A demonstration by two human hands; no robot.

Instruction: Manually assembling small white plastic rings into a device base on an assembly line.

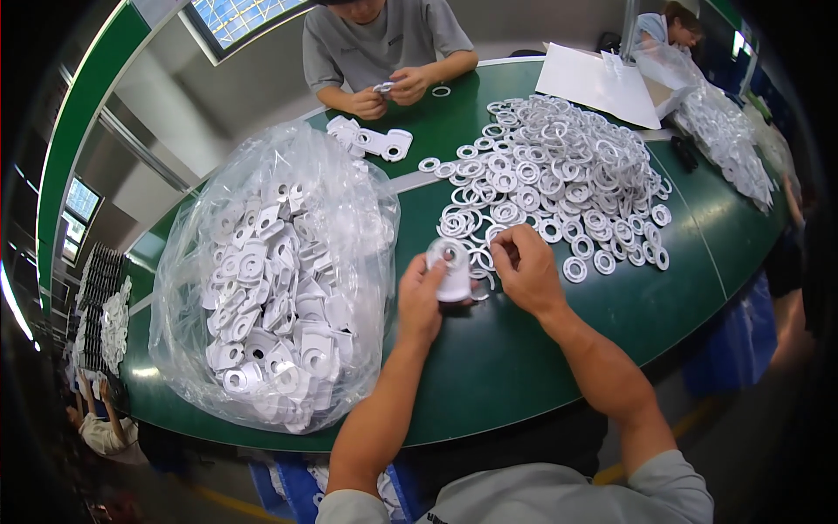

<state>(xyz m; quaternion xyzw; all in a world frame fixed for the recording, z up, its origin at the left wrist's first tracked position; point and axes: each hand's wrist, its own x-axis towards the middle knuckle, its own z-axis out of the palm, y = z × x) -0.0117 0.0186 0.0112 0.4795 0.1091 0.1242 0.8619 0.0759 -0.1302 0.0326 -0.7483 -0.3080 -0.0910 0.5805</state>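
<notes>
My left hand [421, 306] grips a white plastic part [452, 272] with a round, ringed head and a flat lower end, held up over the green table [489, 358]. Just to its right, my right hand [526, 269] has its fingers curled and pinched at the near edge of a big heap of white plastic rings [567, 166]. Whatever is between those fingertips is too hidden to make out. A few loose rings lie under and between my hands. On my left, a clear plastic bag [188, 306] lies open, full of white parts [266, 288] like the held one.
Across the table a person in a grey shirt [384, 52] handles a small white piece, with several white parts [384, 144] before them. White cardboard [598, 85] and another clear bag [720, 131] lie behind the rings. A black object [684, 153] sits at the right.
</notes>
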